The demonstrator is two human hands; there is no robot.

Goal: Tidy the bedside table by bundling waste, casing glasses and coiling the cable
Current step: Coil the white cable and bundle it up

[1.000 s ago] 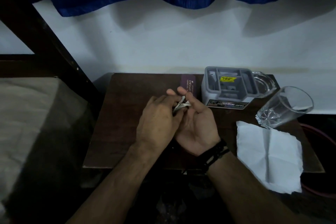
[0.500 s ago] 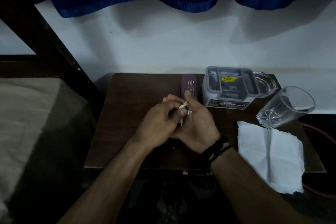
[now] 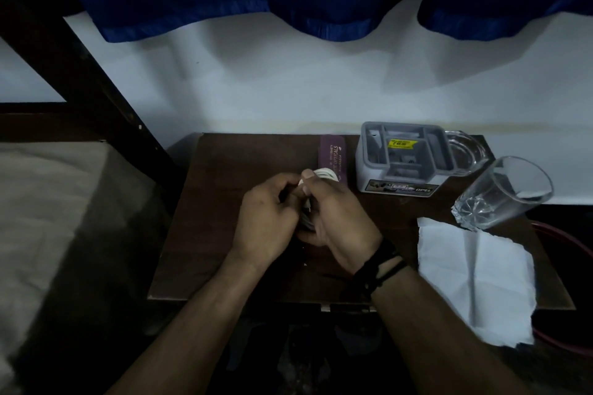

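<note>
Over the dark bedside table (image 3: 205, 234), both hands have curled tighter since a moment ago, left hand (image 3: 268, 221) and right hand (image 3: 337, 218) clasping the white cable (image 3: 325, 174) coil, its loops running toward the purple glasses case (image 3: 333, 154).

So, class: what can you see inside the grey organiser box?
Inside the grey organiser box: moulded compartments and a yellow sticker. No loose items show, but the dim light and near wall hide the compartment floors.
</note>
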